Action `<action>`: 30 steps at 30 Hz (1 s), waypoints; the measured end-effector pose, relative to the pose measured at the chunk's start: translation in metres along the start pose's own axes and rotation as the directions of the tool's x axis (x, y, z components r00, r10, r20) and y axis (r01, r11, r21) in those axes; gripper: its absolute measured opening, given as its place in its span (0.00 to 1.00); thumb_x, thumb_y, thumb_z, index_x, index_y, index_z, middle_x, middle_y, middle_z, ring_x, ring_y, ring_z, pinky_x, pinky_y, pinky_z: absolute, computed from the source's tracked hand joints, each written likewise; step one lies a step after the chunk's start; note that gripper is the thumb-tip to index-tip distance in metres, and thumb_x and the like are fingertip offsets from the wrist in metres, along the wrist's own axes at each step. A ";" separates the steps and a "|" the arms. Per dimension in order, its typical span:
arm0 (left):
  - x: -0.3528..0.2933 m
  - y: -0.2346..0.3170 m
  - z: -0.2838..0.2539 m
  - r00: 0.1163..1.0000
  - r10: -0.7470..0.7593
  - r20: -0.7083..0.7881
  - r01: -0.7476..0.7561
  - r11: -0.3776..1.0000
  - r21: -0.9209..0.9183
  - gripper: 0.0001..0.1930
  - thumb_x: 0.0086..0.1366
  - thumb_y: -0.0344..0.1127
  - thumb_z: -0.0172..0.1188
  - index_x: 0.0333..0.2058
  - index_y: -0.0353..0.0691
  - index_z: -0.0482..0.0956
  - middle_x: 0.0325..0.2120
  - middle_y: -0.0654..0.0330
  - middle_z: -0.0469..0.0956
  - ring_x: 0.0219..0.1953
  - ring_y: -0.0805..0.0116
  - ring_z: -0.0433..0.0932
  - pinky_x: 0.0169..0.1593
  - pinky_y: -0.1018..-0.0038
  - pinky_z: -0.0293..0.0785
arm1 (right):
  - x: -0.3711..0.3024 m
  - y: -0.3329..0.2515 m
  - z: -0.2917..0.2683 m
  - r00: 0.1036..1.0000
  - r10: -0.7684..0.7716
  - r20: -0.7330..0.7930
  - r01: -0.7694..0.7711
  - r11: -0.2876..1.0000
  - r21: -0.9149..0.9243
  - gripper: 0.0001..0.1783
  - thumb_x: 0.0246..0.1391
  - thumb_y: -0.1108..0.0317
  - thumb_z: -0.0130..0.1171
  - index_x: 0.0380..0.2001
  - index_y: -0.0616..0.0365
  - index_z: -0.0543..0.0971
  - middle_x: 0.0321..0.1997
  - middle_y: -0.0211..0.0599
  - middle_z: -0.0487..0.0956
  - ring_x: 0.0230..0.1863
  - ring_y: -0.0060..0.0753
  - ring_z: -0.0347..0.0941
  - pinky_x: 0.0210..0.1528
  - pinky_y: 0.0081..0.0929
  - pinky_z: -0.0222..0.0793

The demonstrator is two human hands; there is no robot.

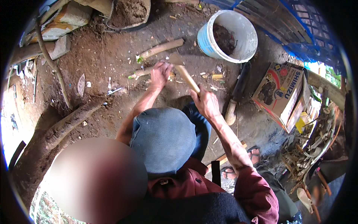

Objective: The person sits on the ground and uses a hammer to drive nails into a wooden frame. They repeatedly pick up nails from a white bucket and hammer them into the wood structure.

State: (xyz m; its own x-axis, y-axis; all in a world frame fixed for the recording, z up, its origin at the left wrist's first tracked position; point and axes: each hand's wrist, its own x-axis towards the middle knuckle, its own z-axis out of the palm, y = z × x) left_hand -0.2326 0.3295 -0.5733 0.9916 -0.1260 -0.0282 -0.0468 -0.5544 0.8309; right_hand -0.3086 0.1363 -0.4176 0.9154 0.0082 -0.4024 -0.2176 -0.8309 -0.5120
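My right hand (207, 101) is closed round the pale wooden handle of a bladed tool (189, 79), held slantwise. Its flat, pointed metal blade is beside my left hand; the exact kind of tool cannot be made out. Down on the dirt, my left hand (161, 73) grips the near-right end of a short cut branch (141, 73), whose left tip shows green. Just beyond it lies a second, thicker piece of branch (162, 49), also green at its left end.
A white-and-blue bucket (206, 42) with dark contents stands far right of centre. Nearby lie a black-sheathed blade (237, 93), a cardboard box (279, 91) and heaped sticks (311, 145). A thick log (71, 125) lies left. Sandalled feet (253, 155) show lower right.
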 end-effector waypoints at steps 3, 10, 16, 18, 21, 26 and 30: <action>0.003 -0.005 0.003 0.956 0.239 -0.167 -0.216 0.965 0.146 0.06 0.57 0.32 0.63 0.30 0.36 0.80 0.31 0.53 0.80 0.35 0.54 0.79 0.39 0.65 0.76 | 0.005 -0.006 -0.015 0.998 0.024 0.062 -0.024 1.000 0.001 0.22 0.59 0.50 0.56 0.36 0.63 0.74 0.21 0.57 0.76 0.26 0.60 0.76 0.28 0.47 0.71; 0.002 0.003 0.008 0.987 -0.129 -0.093 0.137 0.987 0.079 0.05 0.57 0.30 0.61 0.31 0.36 0.80 0.31 0.52 0.80 0.35 0.54 0.79 0.40 0.65 0.76 | 0.014 -0.013 -0.014 0.996 0.059 0.064 -0.059 0.998 -0.002 0.24 0.60 0.49 0.53 0.35 0.65 0.73 0.21 0.57 0.76 0.27 0.59 0.77 0.28 0.47 0.71; 0.003 0.002 0.006 0.983 0.119 -0.138 -0.106 0.989 0.100 0.05 0.57 0.31 0.62 0.29 0.35 0.79 0.30 0.51 0.79 0.34 0.54 0.79 0.39 0.64 0.75 | 0.008 -0.004 -0.001 0.999 0.046 -0.005 -0.045 0.998 0.045 0.25 0.60 0.49 0.53 0.35 0.67 0.74 0.22 0.59 0.77 0.27 0.58 0.78 0.30 0.47 0.72; 0.003 -0.006 0.005 0.985 0.083 -0.151 -0.074 0.995 0.062 0.06 0.57 0.31 0.62 0.32 0.36 0.80 0.30 0.52 0.80 0.34 0.54 0.79 0.40 0.64 0.76 | 0.014 -0.005 -0.003 0.995 0.052 0.083 -0.051 0.999 -0.009 0.24 0.60 0.50 0.53 0.35 0.66 0.74 0.22 0.57 0.77 0.27 0.57 0.78 0.30 0.46 0.72; 0.010 0.000 0.005 0.951 0.237 -0.198 -0.229 0.971 0.062 0.05 0.56 0.29 0.63 0.28 0.33 0.78 0.27 0.49 0.77 0.31 0.50 0.77 0.37 0.64 0.74 | 0.008 -0.035 -0.039 0.994 0.101 0.043 -0.108 0.975 0.196 0.24 0.60 0.50 0.53 0.34 0.66 0.75 0.21 0.57 0.77 0.27 0.58 0.77 0.30 0.47 0.72; 0.001 -0.020 0.005 0.973 0.216 -0.086 -0.191 0.954 0.232 0.06 0.56 0.32 0.62 0.28 0.36 0.77 0.28 0.52 0.77 0.35 0.53 0.77 0.40 0.63 0.74 | 0.016 -0.004 -0.002 0.998 0.014 0.067 -0.016 0.999 0.030 0.23 0.60 0.50 0.54 0.32 0.63 0.74 0.18 0.55 0.74 0.26 0.57 0.77 0.27 0.45 0.69; 0.009 0.003 0.000 0.973 0.199 -0.119 -0.188 0.977 0.096 0.05 0.58 0.31 0.61 0.30 0.36 0.80 0.33 0.54 0.80 0.36 0.53 0.78 0.41 0.64 0.75 | 0.002 -0.038 -0.030 0.991 0.106 -0.081 -0.075 0.946 0.315 0.22 0.59 0.50 0.55 0.34 0.63 0.73 0.19 0.56 0.75 0.26 0.58 0.77 0.26 0.45 0.69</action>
State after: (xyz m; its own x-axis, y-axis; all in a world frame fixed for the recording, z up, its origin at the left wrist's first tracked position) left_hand -0.2241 0.3265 -0.5714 0.9696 -0.1350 0.2039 -0.2438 -0.5968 0.7644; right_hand -0.2879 0.1514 -0.3758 0.9117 -0.1252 -0.3913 -0.3815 -0.6113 -0.6934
